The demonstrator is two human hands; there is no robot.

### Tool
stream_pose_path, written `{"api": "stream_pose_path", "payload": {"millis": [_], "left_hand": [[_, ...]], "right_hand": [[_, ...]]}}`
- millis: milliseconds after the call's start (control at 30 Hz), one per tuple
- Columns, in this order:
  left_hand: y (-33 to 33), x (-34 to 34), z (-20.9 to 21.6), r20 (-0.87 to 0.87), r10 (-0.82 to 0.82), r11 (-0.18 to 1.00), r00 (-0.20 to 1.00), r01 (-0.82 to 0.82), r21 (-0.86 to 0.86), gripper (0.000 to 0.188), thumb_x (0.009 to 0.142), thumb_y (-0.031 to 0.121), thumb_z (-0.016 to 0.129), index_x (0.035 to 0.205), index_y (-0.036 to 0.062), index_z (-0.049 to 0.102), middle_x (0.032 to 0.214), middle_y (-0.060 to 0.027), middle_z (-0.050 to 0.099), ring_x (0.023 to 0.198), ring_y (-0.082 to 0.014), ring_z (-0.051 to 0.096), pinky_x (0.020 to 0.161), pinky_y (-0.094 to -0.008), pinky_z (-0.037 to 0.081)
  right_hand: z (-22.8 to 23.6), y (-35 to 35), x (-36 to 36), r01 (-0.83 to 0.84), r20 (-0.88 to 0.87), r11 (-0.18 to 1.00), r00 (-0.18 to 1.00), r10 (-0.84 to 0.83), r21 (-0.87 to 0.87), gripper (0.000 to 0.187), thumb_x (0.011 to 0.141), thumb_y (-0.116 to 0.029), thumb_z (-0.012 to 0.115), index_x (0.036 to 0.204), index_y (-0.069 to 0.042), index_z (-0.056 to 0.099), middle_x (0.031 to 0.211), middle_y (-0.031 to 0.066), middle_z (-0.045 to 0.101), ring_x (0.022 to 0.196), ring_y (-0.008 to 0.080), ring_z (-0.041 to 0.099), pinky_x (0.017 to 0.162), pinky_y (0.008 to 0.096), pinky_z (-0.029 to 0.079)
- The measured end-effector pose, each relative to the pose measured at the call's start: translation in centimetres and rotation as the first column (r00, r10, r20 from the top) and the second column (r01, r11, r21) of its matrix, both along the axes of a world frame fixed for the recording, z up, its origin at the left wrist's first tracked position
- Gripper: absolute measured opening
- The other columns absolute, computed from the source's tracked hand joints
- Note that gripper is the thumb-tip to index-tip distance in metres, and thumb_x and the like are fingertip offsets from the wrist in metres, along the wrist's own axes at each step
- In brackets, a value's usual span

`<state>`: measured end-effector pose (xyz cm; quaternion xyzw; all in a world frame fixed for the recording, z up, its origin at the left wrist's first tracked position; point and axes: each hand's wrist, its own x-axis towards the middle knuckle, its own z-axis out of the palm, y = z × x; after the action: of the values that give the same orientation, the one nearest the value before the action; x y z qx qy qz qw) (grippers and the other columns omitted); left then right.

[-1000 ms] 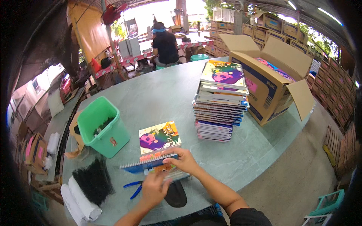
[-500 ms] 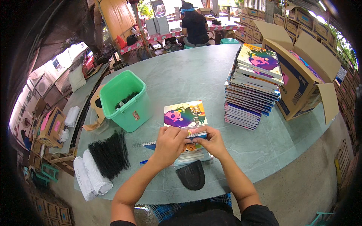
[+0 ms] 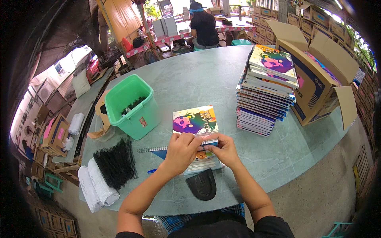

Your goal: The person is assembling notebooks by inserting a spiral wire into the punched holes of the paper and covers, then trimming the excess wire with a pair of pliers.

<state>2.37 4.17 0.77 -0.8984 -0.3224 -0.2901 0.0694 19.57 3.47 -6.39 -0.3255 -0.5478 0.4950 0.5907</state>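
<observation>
Both hands work at the spine of a blue-covered notebook (image 3: 159, 154) held edge-up over the table. My left hand (image 3: 183, 150) is closed on it, knuckles up, hiding its middle. My right hand (image 3: 221, 150) pinches the same edge at its right end, thumb and fingertips together. A dark spiral coil (image 3: 146, 150) sticks out past the left end of the spine. Beneath and behind lie notebooks, including one with a colourful illustrated cover (image 3: 194, 119). A small stack (image 3: 201, 166) sits under the hands. Nearer me is a black rounded pad (image 3: 201, 185).
Loose black coils (image 3: 116, 163) lie left, beside white wrapped rolls (image 3: 98, 186). A green bin (image 3: 133, 119) holds black scraps. A blue pen (image 3: 152, 171) lies near my left forearm. At right stand a tall notebook stack (image 3: 266, 95) and an open carton (image 3: 317, 87). A person (image 3: 204, 27) sits beyond.
The notebook's left end and its protruding coil have tipped slightly upward, and a bit more of the blue cover shows. Both hands have shifted only slightly, keeping their hold.
</observation>
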Motion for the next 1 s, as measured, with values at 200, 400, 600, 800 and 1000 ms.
{"api": "stream_pose_path", "payload": {"millis": [200,400,600,800,1000], "left_hand": [[0.5,0.1,0.2,0.084,-0.014,1.000,0.996,0.015,-0.014,0.027,0.074,0.018,0.067,0.097,0.0089,0.058,0.080,-0.0041,0.056,0.079,-0.0234,0.055,0.074,-0.0373,0.038],[0.7,-0.5,-0.4,-0.035,-0.005,0.998,0.999,0.007,0.057,0.031,0.074,0.021,0.067,0.101,0.0101,0.058,0.085,-0.0045,0.057,0.079,-0.0217,0.055,0.072,-0.0368,0.038],[0.7,-1.0,-0.5,-0.015,-0.004,1.000,1.000,0.004,0.020,0.030,0.074,0.021,0.067,0.100,0.0094,0.058,0.087,-0.0047,0.061,0.080,-0.0218,0.056,0.073,-0.0377,0.038],[0.1,-0.2,0.0,-0.019,-0.025,1.000,1.000,0.025,0.004,0.027,0.072,0.017,0.067,0.095,0.0062,0.058,0.082,-0.0076,0.058,0.081,-0.0245,0.056,0.073,-0.0389,0.039],[-0.1,0.6,0.7,0.028,-0.003,0.999,1.000,0.005,-0.054,0.026,0.072,0.019,0.065,0.093,0.0051,0.058,0.082,-0.0078,0.057,0.085,-0.0257,0.054,0.075,-0.0397,0.039]], "right_hand": [[0.2,0.0,0.1,-0.011,-0.014,1.000,1.000,0.011,0.015,0.024,0.079,0.001,0.066,0.103,-0.002,0.063,0.101,0.0061,0.064,0.091,0.0101,0.059,0.078,0.0241,0.048],[-0.2,0.2,0.0,0.010,0.048,0.995,0.999,-0.015,0.103,0.023,0.080,0.000,0.065,0.102,-0.003,0.064,0.102,0.0052,0.064,0.094,0.0104,0.058,0.080,0.0238,0.047],[0.4,-0.2,-0.2,-0.014,-0.032,1.000,0.999,0.014,0.000,0.023,0.079,0.000,0.065,0.102,-0.003,0.065,0.103,0.0057,0.065,0.094,0.0109,0.058,0.081,0.0252,0.047],[0.1,-0.3,0.2,0.010,0.029,0.999,1.000,-0.011,0.032,0.022,0.078,-0.002,0.068,0.100,-0.003,0.065,0.100,0.0051,0.065,0.092,0.0110,0.059,0.079,0.0252,0.047],[0.1,0.1,-0.7,0.157,0.297,0.945,0.923,-0.244,0.288,0.026,0.075,-0.007,0.073,0.098,-0.002,0.061,0.093,0.0055,0.065,0.089,0.0137,0.060,0.078,0.0285,0.047]]}}
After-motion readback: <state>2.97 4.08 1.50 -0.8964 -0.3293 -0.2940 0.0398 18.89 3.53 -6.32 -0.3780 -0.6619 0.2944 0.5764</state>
